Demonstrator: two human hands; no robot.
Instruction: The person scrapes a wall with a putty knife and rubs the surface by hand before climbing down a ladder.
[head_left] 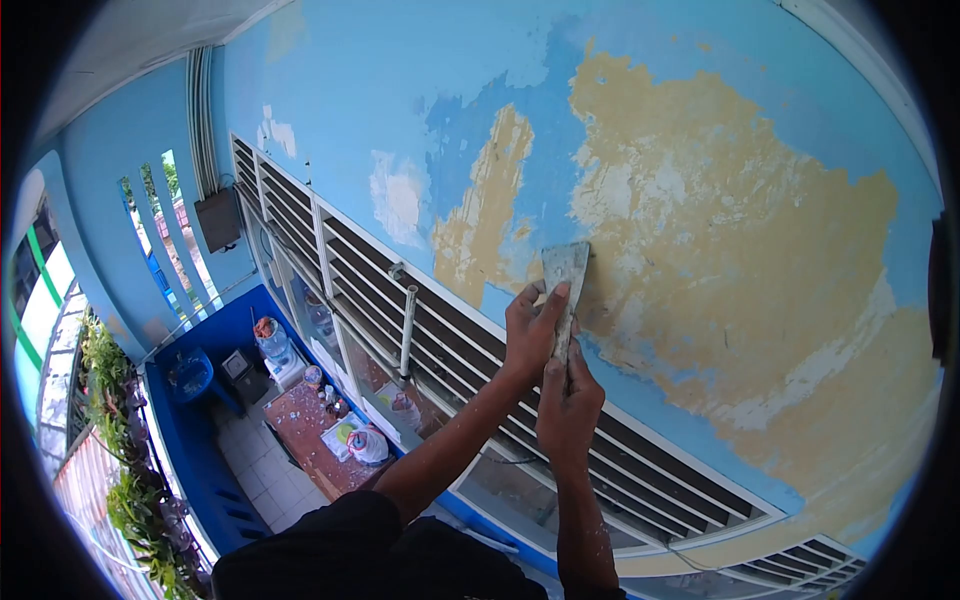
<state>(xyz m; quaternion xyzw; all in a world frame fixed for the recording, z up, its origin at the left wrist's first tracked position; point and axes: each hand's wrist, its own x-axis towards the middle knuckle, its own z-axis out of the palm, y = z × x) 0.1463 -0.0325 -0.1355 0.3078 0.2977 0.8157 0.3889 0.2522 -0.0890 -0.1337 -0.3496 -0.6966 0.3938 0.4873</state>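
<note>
Both my hands grip one putty knife (567,266), a wide scraper with a worn grey blade. My left hand (534,325) is closed near the base of the blade, its thumb pressed on the metal. Lower down, my right hand (571,400) wraps round the handle, which the fingers mostly hide. The blade's broad edge points up and lies at or very close to the wall (690,200), by the border between blue paint and a large bare tan patch. White smears and ragged paint edges mark that patch.
Below the hands runs a white louvred window frame (420,300) with a white pipe (408,330) jutting out. Down at left stands a brown table (300,425) with bottles and bags on it, near a blue chair (192,375). A grey box (217,220) hangs under wall conduits.
</note>
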